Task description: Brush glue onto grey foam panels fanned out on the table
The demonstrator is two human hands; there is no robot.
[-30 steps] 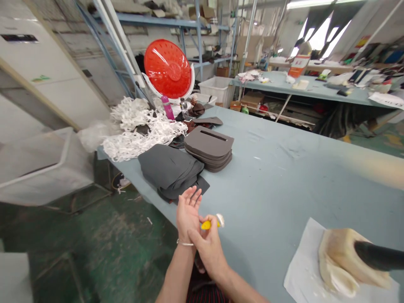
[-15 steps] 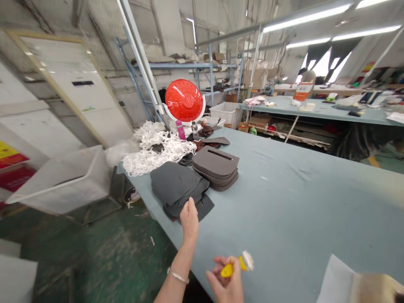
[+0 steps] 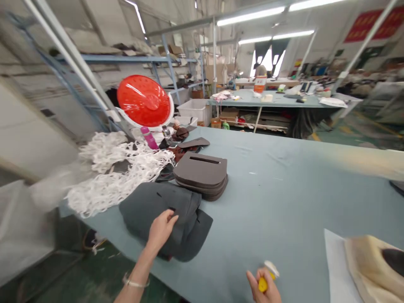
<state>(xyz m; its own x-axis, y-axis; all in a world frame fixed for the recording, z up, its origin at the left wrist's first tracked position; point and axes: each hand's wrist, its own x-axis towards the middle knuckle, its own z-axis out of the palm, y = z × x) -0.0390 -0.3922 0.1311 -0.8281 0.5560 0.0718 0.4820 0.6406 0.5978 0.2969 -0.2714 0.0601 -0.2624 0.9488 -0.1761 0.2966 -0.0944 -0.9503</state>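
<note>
My left hand (image 3: 161, 230), with a bracelet at the wrist, is over a loose pile of dark grey sheet pieces (image 3: 142, 208). Its thumb and fingers are pinched at the top piece, near a small dark slot. In my right hand (image 3: 267, 288) is a brush (image 3: 263, 284) with a yellow handle and white bristles, held above the blue-grey table covering. Just behind the loose pile sits a neat stack of brown-grey panels (image 3: 202, 170), the top one with a long slot.
White strips (image 3: 126, 176) lie heaped at the table's left edge, near a pink bottle (image 3: 149, 138) and a red basin (image 3: 143, 101). At the lower right, a cream block with a dark opening (image 3: 372, 261) rests by white paper (image 3: 336, 261). A second table (image 3: 246, 101) stands behind.
The view has swung to the right. My left hand has moved from the near edge of the dark grey pile onto its top. The brush remains in my right hand.
</note>
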